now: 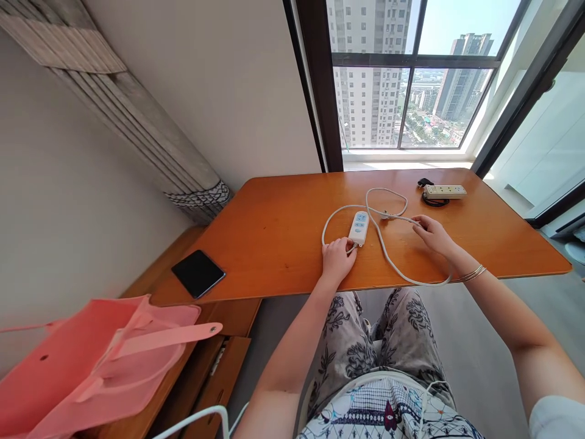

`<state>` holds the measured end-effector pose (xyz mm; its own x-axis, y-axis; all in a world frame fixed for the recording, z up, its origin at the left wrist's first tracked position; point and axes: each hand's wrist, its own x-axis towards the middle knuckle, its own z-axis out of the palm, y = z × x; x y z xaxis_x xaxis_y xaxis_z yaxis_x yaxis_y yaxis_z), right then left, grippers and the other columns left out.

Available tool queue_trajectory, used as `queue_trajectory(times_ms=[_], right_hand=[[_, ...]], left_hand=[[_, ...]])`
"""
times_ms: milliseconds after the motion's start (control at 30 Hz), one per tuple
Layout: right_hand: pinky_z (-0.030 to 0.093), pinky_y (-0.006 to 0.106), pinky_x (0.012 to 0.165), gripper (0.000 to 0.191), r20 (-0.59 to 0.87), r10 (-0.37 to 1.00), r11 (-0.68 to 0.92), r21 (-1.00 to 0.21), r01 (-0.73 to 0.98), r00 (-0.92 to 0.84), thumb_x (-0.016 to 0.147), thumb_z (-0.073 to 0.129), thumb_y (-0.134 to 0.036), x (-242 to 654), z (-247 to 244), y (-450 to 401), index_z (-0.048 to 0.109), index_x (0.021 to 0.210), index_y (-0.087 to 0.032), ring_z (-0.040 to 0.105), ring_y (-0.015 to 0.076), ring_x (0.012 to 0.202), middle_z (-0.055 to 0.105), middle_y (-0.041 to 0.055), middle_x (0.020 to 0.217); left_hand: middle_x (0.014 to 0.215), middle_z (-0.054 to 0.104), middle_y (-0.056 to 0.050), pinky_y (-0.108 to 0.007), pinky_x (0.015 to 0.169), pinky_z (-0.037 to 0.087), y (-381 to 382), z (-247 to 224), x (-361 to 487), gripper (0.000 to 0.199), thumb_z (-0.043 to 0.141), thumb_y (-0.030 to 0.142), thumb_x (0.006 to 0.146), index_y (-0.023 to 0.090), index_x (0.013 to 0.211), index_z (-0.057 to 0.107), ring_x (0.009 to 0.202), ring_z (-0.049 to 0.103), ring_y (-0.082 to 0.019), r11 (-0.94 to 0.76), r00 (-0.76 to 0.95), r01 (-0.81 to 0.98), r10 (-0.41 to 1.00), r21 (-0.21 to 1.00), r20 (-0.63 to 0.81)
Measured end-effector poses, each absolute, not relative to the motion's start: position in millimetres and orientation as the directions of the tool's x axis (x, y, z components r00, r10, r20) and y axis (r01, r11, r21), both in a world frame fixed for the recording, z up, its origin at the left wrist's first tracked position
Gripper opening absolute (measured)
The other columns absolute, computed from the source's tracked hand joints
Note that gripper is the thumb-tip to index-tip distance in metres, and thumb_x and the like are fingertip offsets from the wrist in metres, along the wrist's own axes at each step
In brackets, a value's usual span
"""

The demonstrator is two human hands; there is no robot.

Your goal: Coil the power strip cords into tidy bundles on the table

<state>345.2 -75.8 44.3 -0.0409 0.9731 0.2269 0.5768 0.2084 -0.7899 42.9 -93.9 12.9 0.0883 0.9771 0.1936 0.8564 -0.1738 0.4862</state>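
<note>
Closest to me, on the near side of the white power strip (359, 227), patterned trousers (351, 335) show below the table edge. Off to the strip's near left sits a pink bag (114, 360); a bit farther in, also left of the strip, a dark tablet (198, 273) lies flat on the wooden table (274, 231). And the hands: I've got my left hand (338, 261) right at the strip's near end, fingers curled in, seemingly pinching the white cord (384, 251) where it leaves the casing. Do those fingertips press the casing too? I can't tell. The strip itself sits sockets up, its far end pointing away from me. Over to its right, well apart, my right hand (434, 236) has the same cord pinched between thumb and fingertips. Between that hand and the strip, the cord loops and crosses itself, a white plug (386, 215) among the loops. Beyond the strip, to the right, a beige power strip (445, 192) rests with its coiled black cord (436, 202). Farthest off, past it all, the window (402, 60).
</note>
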Motion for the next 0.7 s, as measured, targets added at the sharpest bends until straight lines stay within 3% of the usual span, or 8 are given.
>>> queue_trajectory(times_ms=[233, 433, 600, 700], right_hand=[[0.029, 0.028, 0.056, 0.039, 0.342, 0.938, 0.308, -0.898, 0.313, 0.056, 0.082, 0.068, -0.057, 341.0, 60.2, -87.4, 0.065, 0.098, -0.022, 0.037, 0.0123, 0.058, 0.042, -0.0063, 0.062], [0.028, 0.027, 0.053, 0.04, 0.314, 0.925, 0.314, -0.949, 0.035, 0.215, 0.074, 0.078, -0.055, 349.3, 79.5, -94.9, 0.063, 0.092, -0.023, 0.034, 0.0105, 0.054, 0.04, -0.0068, 0.062], [0.032, 0.027, 0.054, 0.036, 0.271, 0.942, 0.273, -0.962, 0.018, 0.197, 0.073, 0.079, -0.049, 354.5, 82.0, -101.9, 0.063, 0.094, -0.023, 0.038, 0.0104, 0.055, 0.043, -0.0068, 0.063], [0.036, 0.027, 0.055, 0.04, 0.213, 0.969, 0.208, -0.977, 0.056, 0.124, 0.075, 0.076, -0.047, 352.7, 69.9, -99.8, 0.062, 0.104, -0.023, 0.043, 0.0113, 0.057, 0.049, -0.0067, 0.063]], left_hand=[[0.103, 0.075, -0.009, -0.044, 0.096, 0.043, -95.1, 10.0, 41.5, 0.013, 0.056, 0.021, 0.09, 0.02, 0.099, 0.065, 0.105, 0.068, -0.028, -0.19, 0.103, 0.878, 0.971, 0.439, 0.214], [0.108, 0.074, -0.014, -0.047, 0.1, 0.043, -87.5, 19.5, 17.1, 0.021, 0.052, 0.023, 0.09, 0.018, 0.102, 0.069, 0.108, 0.067, -0.031, -0.191, 0.124, 0.937, 0.964, 0.291, 0.234], [0.107, 0.073, -0.017, -0.051, 0.105, 0.041, -69.9, 31.7, -22.1, 0.023, 0.051, 0.022, 0.088, 0.018, 0.094, 0.072, 0.11, 0.064, -0.035, -0.078, 0.033, 0.984, 0.963, 0.16, 0.268], [0.115, 0.072, -0.018, -0.057, 0.118, 0.031, -62.9, 33.2, -38.6, 0.025, 0.051, 0.019, 0.086, 0.018, 0.101, 0.072, 0.123, 0.06, -0.037, 0.028, -0.093, 0.98, 0.938, 0.195, 0.335]])
